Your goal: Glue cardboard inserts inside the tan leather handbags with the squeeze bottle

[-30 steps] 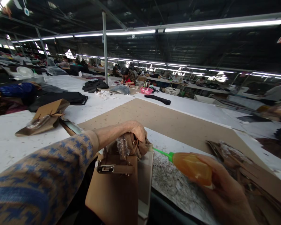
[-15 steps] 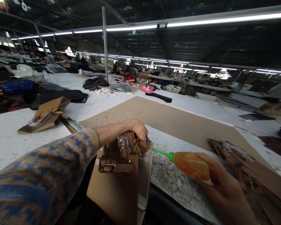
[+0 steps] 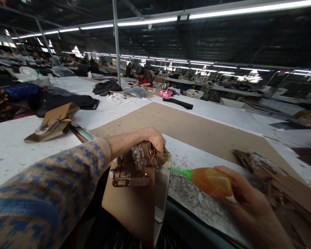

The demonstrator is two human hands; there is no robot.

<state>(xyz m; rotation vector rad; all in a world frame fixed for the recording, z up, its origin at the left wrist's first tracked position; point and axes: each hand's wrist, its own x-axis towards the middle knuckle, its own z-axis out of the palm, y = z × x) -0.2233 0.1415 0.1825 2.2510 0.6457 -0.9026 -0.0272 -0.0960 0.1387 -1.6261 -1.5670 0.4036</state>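
A brown leather handbag piece [image 3: 131, 207] with a metal clasp and plastic-wrapped handle stands at the near table edge. My left hand [image 3: 155, 140] reaches over its top, fingers curled down and closed on the bag; the fingertips are hidden behind it. My right hand [image 3: 245, 199] is wrapped round a squeeze bottle [image 3: 212, 180] of amber liquid, held on its side. The bottle's thin green nozzle [image 3: 180, 172] points left, its tip at the pale edge [image 3: 168, 166] of the bag's open side. Whether the tip touches that edge I cannot tell.
More brown bag pieces lie at the right [image 3: 280, 180], and another bag piece [image 3: 55, 121] stands at the left. A brown sheet [image 3: 184, 121] and a stained white sheet [image 3: 191, 197] cover the table. Dark cloth [image 3: 67, 103] lies farther left. A co-worker [image 3: 144, 76] sits across the table.
The view has shifted slightly. The nozzle tip has moved a little down along the bag's pale edge. Both hands keep their hold.
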